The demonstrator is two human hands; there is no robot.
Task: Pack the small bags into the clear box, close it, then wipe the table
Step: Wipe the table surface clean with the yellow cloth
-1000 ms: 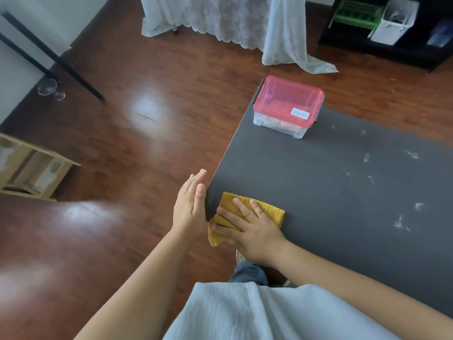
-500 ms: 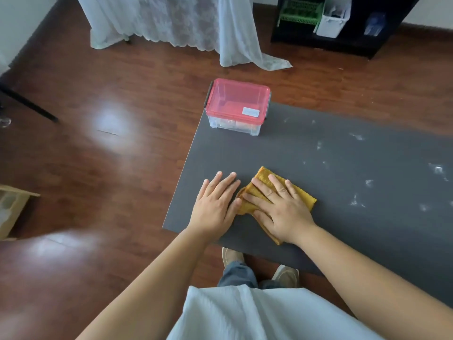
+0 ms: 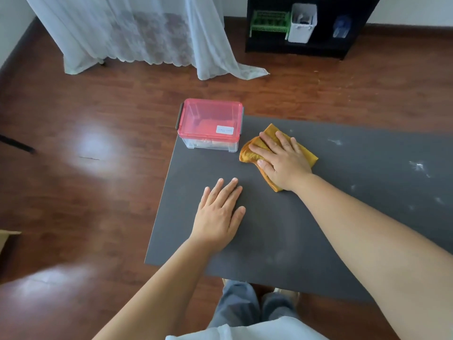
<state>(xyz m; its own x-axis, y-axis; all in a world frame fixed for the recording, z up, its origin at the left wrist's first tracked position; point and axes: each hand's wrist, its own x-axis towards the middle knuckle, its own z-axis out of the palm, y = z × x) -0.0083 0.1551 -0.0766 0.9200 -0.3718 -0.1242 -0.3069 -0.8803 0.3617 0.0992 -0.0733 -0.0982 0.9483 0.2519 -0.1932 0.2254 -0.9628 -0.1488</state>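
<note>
The clear box [image 3: 210, 144] stands at the far left corner of the dark grey table [image 3: 282, 241], its pink lid [image 3: 210, 120] shut. Something pale shows through its wall; I cannot make out the bags. My right hand [image 3: 282, 159] presses flat on a mustard-yellow cloth [image 3: 252, 153] just right of the box. My left hand [image 3: 220, 212] lies flat on the table nearer to me, fingers apart, holding nothing.
White specks [image 3: 418, 166] dot the table's right side. The table's left edge [image 3: 161, 197] drops to a red-brown wooden floor. A lace curtain [image 3: 147, 33] and a black shelf [image 3: 306, 23] with bins stand at the back.
My right hand has pushed the cloth from the near left corner away from me, up beside the box. My left hand moved from the table's edge onto its top.
</note>
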